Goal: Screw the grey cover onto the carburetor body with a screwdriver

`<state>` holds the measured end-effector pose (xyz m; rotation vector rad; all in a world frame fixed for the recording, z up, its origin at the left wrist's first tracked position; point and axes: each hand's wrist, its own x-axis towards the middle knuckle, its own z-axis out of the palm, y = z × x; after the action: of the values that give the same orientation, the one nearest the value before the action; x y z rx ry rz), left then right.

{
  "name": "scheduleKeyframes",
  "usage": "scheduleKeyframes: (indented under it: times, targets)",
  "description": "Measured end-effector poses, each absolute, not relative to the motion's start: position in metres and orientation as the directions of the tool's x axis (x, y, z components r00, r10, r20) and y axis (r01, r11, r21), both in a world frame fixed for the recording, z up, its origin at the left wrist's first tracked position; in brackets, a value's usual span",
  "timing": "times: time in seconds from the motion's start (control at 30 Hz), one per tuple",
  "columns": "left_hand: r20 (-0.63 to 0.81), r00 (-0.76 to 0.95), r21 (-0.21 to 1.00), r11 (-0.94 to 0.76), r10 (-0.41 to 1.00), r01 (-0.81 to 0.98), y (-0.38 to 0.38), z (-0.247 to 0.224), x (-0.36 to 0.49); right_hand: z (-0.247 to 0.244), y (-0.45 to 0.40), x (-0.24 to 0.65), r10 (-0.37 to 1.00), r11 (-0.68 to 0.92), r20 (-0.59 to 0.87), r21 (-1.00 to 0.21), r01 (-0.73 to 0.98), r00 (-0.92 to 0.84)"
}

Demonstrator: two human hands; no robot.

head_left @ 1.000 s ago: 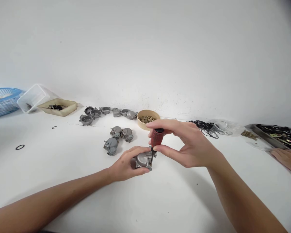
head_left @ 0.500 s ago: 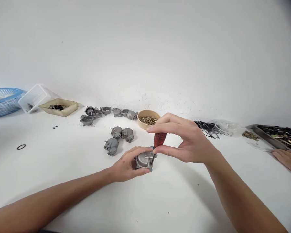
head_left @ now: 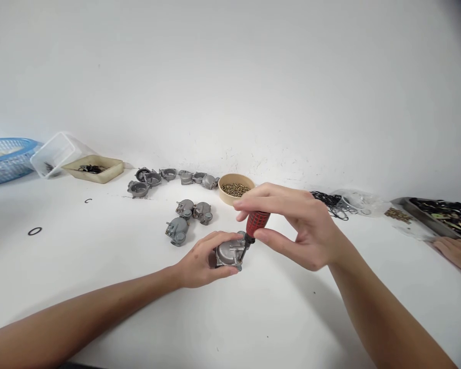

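My left hand (head_left: 202,260) is wrapped around a grey metal carburetor (head_left: 227,253) on the white table, thumb at its near edge and fingers over its far side. Between the thumb and fingers of my right hand (head_left: 295,223) is the red and black handle of a screwdriver (head_left: 256,224). Its shaft slants down to the left, with the tip at the right near corner of the carburetor; the screw under it is too small to make out. Three similar carburetors (head_left: 177,230) stand grouped just beyond my left hand.
Behind stand a round tub (head_left: 223,197) of brass-coloured screws and a row of grey bowl-shaped castings (head_left: 139,189). At left are a tan tray (head_left: 111,174), a clear bin, a blue basket (head_left: 13,171) and a black ring (head_left: 34,231). Another person's hand (head_left: 457,253) rests by a metal tray (head_left: 422,218) at right.
The screwdriver's handle has tipped to the right, and my right hand has shifted slightly right with its thumb lower on the grip. My left hand and the carburetor have stayed put.
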<state>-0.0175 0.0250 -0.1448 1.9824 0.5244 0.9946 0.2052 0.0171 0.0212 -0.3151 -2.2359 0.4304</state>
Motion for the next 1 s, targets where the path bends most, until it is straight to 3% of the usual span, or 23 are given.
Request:
scheduleKeyframes:
  times: [0.1,0.3,0.47,0.7,0.87,1.0]
  targets:
    - [0.461,0.6,0.819,-0.574,0.654,-0.003,0.0258,-0.1472,-0.0175,0.0197,0.018,0.2055,0.344,0.911,0.692,-0.409,0.047,-0.634]
    - [0.476,0.588,0.823,-0.567,0.654,-0.036,0.0256,-0.1456,-0.0163,0.0163,0.0221,0.2004,0.304,0.95,0.791,-0.29,0.112,-0.531]
    - [0.471,0.596,0.825,-0.564,0.65,-0.037,0.0256,-0.1453,-0.0169,0.0163,0.0197,0.201,0.33,0.93,0.737,-0.362,0.067,-0.59]
    - [0.465,0.589,0.837,-0.546,0.661,-0.048,0.0258,-0.1473,-0.0159,0.0132,0.0233,0.1981,0.294,0.955,0.816,-0.275,0.113,-0.497]
    - [0.476,0.592,0.819,-0.574,0.65,-0.029,0.0256,-0.1476,-0.017,0.0155,0.0195,0.1989,0.328,0.934,0.764,-0.351,0.068,-0.555]
    - [0.524,0.576,0.79,-0.611,0.627,-0.054,0.0277,-0.1506,-0.0166,0.0125,0.0215,0.1964,0.302,0.946,0.812,-0.322,0.05,-0.499]
